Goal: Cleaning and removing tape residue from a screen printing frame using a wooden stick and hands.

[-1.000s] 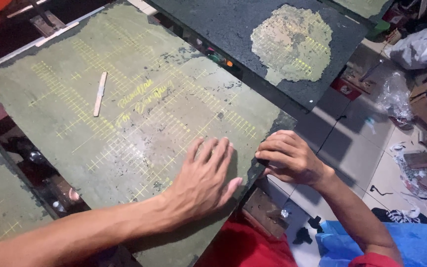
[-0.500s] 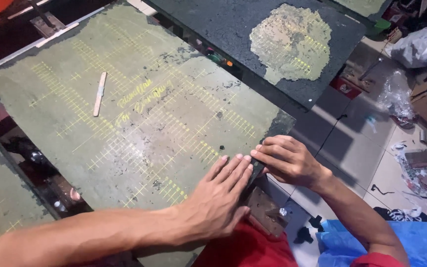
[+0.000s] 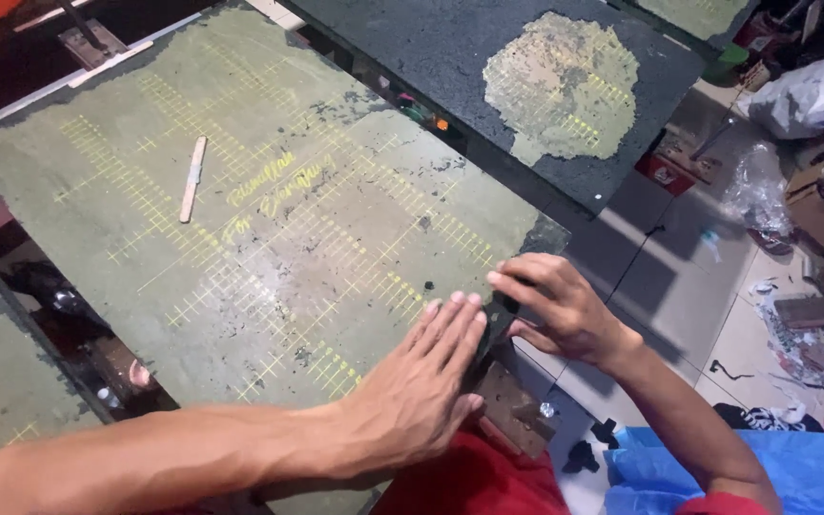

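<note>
At the upper left of the frame a pale flat stick (image 3: 192,178) lies alone on the big green sheet (image 3: 269,238), well away from your hands. That sheet is worn, with a faded yellow grid and dark flecks, and it fills most of the left and middle of the frame.

Lower middle, your left hand (image 3: 422,381) lies palm down on the sheet near its right edge, fingers straight and close together, gripping nothing, only pressing flat.

Just to its right your right hand (image 3: 560,310) curls over the sheet's right edge; the fingers are bent and narrow, pinching a small dark piece (image 3: 500,315) there. Whether that piece is a loose scrap or still part of the sheet's dark coating, you cannot tell from here.

The dark piece looks thin, light and crumbly, likely to tear if pulled hard, so a pinch low on its edge suits it. The sheet itself seems stiff and flat, and steady under a flat palm.

At the upper right a dark board (image 3: 450,48) with a bare pale patch slants away, and grey floor tiles (image 3: 679,277) with clutter lie beyond.
</note>
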